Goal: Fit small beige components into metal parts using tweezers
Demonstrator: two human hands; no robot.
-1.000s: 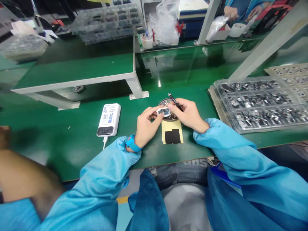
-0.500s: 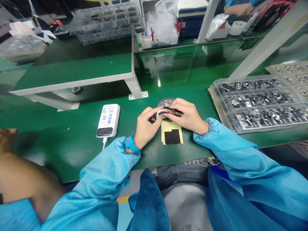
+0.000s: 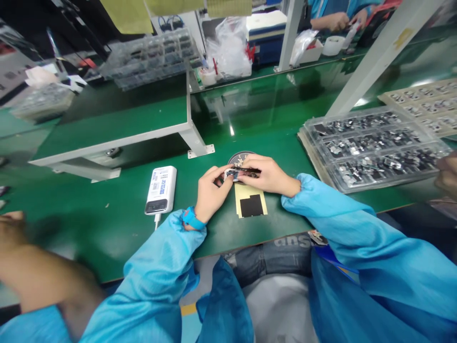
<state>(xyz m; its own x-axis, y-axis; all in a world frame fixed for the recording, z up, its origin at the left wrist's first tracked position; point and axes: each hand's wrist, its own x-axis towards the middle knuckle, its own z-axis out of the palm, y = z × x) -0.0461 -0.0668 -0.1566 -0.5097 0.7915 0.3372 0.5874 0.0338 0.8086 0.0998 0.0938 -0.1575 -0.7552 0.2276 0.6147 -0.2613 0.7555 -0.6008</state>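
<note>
My left hand (image 3: 210, 190) pinches a small white-and-blue part (image 3: 231, 174) between thumb and fingers, just above the green bench. My right hand (image 3: 269, 175) is closed on thin black tweezers (image 3: 247, 170), whose tip lies across the part. Both hands hover over a round dark dish (image 3: 240, 157). Just in front of them lies a yellow backing sheet with a black square sticker (image 3: 251, 201) on it.
A white power bank (image 3: 161, 189) with a cable lies to the left. A clear tray of small metal parts (image 3: 371, 145) sits to the right, a raised white-framed shelf (image 3: 117, 126) at the back left. Another person's blurred arm (image 3: 39, 276) reaches in at the lower left.
The tweezers have dropped from pointing up to lying flat across the part. The view has shifted, so hands and bench objects sit slightly left and lower.
</note>
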